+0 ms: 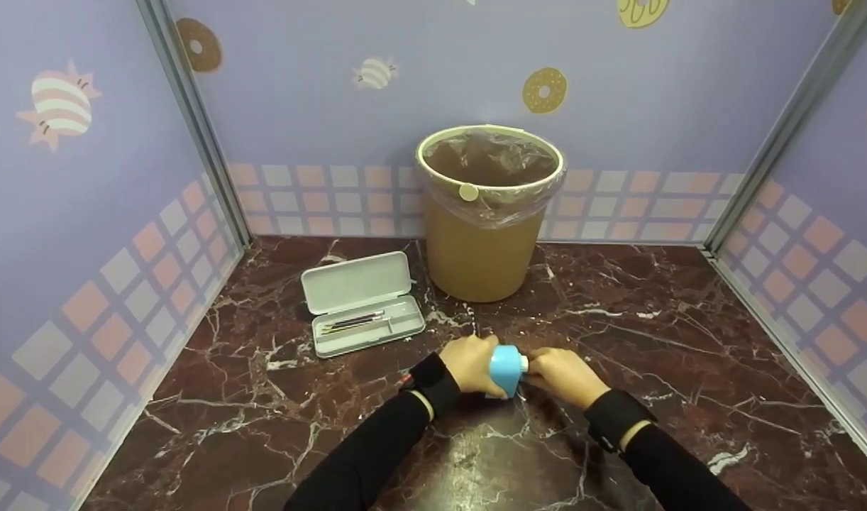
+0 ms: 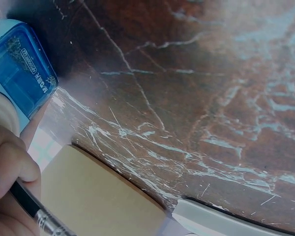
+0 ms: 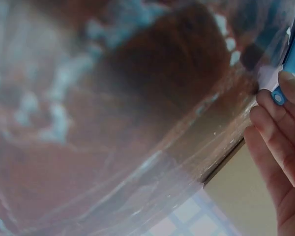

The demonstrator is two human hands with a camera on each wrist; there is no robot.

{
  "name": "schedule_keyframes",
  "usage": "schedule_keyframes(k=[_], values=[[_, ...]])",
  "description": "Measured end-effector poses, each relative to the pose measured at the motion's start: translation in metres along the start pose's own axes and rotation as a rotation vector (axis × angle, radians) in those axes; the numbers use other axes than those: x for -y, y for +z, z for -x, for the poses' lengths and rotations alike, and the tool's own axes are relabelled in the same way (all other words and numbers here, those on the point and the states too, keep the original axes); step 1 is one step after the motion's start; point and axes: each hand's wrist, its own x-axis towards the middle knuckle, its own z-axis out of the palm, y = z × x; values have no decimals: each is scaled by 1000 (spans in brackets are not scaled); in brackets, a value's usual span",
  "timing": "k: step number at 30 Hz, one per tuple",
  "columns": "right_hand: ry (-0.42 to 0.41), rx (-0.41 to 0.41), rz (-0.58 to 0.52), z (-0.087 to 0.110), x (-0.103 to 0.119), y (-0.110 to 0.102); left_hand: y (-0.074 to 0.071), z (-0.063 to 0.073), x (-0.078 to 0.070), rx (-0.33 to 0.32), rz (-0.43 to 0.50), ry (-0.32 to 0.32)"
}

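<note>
My left hand (image 1: 469, 362) grips a light blue crank pencil sharpener (image 1: 504, 370), its thumb along the near side. Through the sharpener's clear blue bin (image 2: 27, 69), shavings show in the left wrist view. A cream round collar (image 2: 2, 113) sits at its front. A dark pencil (image 2: 42, 221) with a silver band runs out beneath the curled left fingers (image 2: 12, 164); its other end is hidden. On the sharpener's opposite side, my right hand (image 1: 565, 372) pinches the small blue crank knob (image 3: 279, 97) between thumb and index finger, the other fingers extended.
Left of the hands lies an open white pencil case (image 1: 355, 273) with several pencils (image 1: 352, 323) inside. A tan waste bin (image 1: 479, 255) with a clear plastic liner stands behind, against the back wall. Patterned panels enclose the dark marbled tabletop (image 1: 689, 341).
</note>
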Motion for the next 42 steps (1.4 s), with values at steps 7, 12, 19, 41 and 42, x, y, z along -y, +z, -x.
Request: schedule_keyframes(k=[7, 12, 19, 41, 42], values=[[-35, 37, -5, 12, 11, -5, 1, 1, -1, 3, -13, -18], [-86, 43, 7, 17, 17, -14, 2, -1, -2, 1, -24, -14], [-125, 50, -16, 20, 23, -32, 0, -2, -3, 14, -11, -7], [-133, -6, -24, -4, 13, -79, -2, 0, -1, 6, -48, 19], [-123, -9, -14, -7, 11, -80, -2, 0, -1, 3, -50, 22]])
